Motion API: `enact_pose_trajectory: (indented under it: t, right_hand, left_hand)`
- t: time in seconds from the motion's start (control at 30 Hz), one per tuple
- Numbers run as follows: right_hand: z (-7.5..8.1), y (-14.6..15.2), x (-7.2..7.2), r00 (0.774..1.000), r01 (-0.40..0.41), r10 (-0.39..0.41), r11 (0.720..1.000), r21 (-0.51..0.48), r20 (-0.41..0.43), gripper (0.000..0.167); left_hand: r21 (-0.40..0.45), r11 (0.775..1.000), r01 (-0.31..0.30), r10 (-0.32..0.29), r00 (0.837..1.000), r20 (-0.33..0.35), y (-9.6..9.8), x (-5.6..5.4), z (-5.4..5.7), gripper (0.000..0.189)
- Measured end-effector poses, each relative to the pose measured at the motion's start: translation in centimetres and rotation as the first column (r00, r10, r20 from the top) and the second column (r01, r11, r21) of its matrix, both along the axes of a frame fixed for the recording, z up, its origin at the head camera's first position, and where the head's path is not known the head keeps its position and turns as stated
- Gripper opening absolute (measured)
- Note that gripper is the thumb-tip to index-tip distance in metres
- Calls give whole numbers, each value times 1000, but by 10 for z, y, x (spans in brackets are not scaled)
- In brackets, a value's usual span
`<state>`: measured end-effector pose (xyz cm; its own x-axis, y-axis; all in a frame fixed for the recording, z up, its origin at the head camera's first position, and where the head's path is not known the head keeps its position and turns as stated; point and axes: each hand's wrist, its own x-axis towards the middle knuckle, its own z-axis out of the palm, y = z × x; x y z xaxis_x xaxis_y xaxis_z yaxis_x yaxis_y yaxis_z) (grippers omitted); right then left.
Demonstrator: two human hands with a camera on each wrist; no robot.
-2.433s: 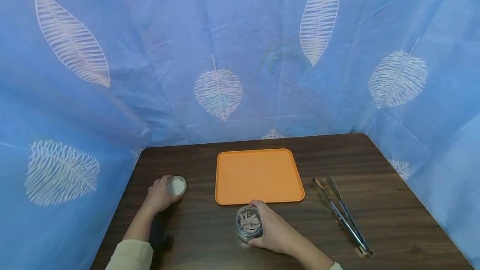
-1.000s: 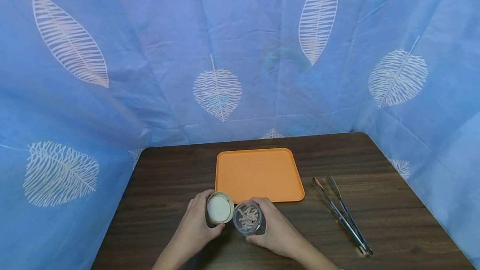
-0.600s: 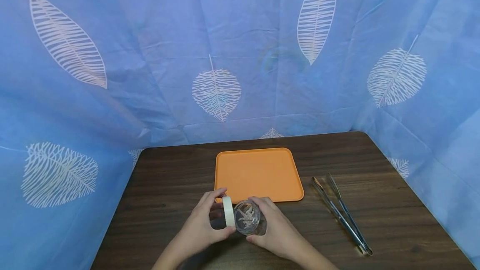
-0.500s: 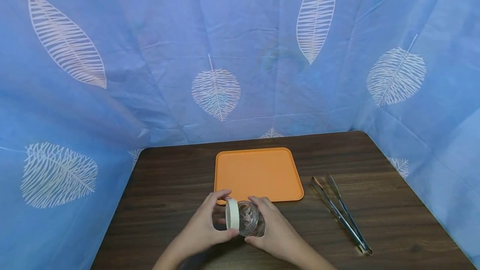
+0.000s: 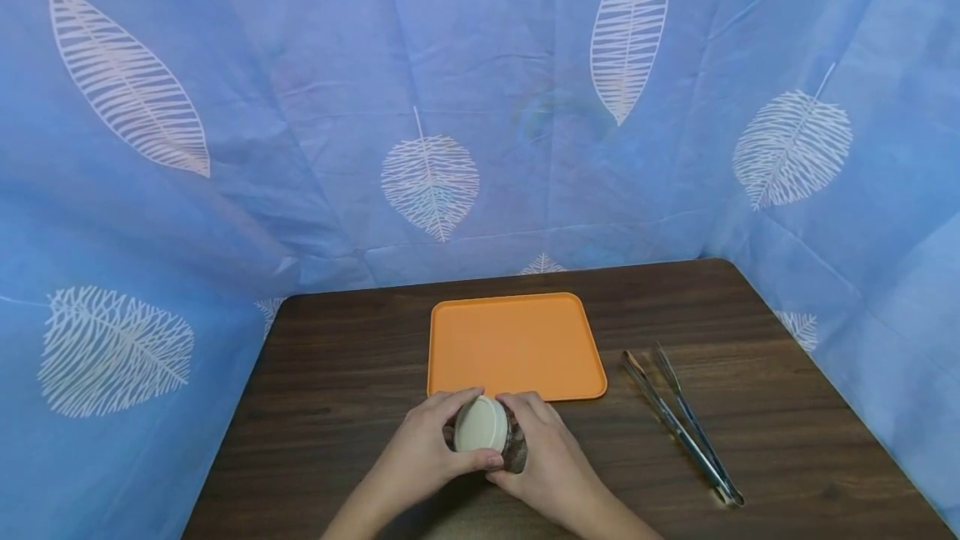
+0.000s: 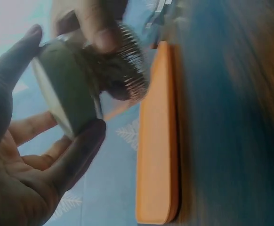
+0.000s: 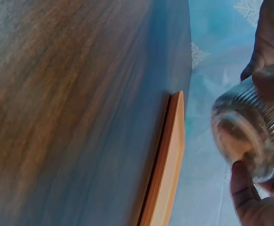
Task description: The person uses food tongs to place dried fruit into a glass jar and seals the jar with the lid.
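In the head view my left hand (image 5: 423,444) holds a pale cream lid (image 5: 480,425) by its rim, thumb in front and fingers behind. The lid sits right at the mouth of a clear glass jar (image 5: 516,447), covering the view of the contents. My right hand (image 5: 551,461) grips the jar from the right side. The left wrist view shows the lid (image 6: 68,87) between thumb and fingers, facing the ribbed jar (image 6: 130,66). Tilted and raised above the table, the jar (image 7: 245,127) shows its base in the right wrist view.
Just beyond the hands lies an orange tray (image 5: 517,344) on the dark wooden table (image 5: 337,357). Metal tongs (image 5: 686,432) rest to the right, their arms spread. A blue leaf-patterned curtain (image 5: 315,107) hangs around the table's back and sides.
The left hand has brought the lid from the table's left over to the jar and turned it onto the mouth. The right hand has kept its grip while the jar tilted left.
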<state>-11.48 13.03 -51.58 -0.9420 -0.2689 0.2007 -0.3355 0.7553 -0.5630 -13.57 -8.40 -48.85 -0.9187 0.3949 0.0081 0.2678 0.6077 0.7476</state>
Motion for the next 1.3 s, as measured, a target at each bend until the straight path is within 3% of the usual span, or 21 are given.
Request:
enact_pose_trajectory:
  t: [0.13,0.23,0.33,0.43,0.5,0.57,0.7,0.8,0.87,0.97,1.07,1.2,1.3]
  right_hand:
    - [0,-1,1,1000,11,-11,1000,7,-12,92]
    - [0,1,1,1000,-10,10,1000,2,-2,90]
    - [-1,6,-1,996,-69,70,997,-33,48,89]
    - [-2,12,-2,983,-131,142,987,-90,120,88]
    - [-3,13,-3,974,-153,169,982,-114,150,87]
    - [-4,13,-3,973,-155,172,981,-121,151,86]
    - [-5,10,-3,985,-113,127,987,-115,119,87]
    - [-4,7,-2,991,-73,83,992,-101,101,86]
    - [-2,6,-1,994,-59,67,995,-86,89,84]
    - [0,9,-3,991,-74,82,994,-78,104,83]
    - [-1,17,-7,973,-144,162,982,-121,163,86]
    - [-4,31,-11,915,-252,310,939,-233,260,88]
    - [-7,38,-12,879,-292,374,912,-286,295,86]
  left_hand:
    - [-29,999,-17,17,1000,-24,3,0,-1,85]
    - [-17,999,28,-29,999,-46,0,0,-3,83]
    - [-2,989,148,-148,986,-74,-5,-1,-4,80]
    - [23,956,292,-289,954,-75,-11,-2,-6,85]
    - [39,939,342,-340,939,-47,-13,-2,-6,92]
    - [53,947,316,-316,949,1,-11,-1,-6,92]
    - [-24,995,94,-92,993,76,-3,3,-5,94]
    - [-110,994,-27,38,995,94,5,6,-4,98]
    - [-143,989,-37,48,996,70,7,6,-5,97]
    - [-151,988,22,-24,1000,-8,4,4,-7,91]
    - [-149,979,143,-156,984,-83,-2,2,-9,85]
    - [-171,925,340,-364,921,-136,-9,0,-9,91]
    - [-192,883,428,-456,878,-145,-11,-1,-9,97]
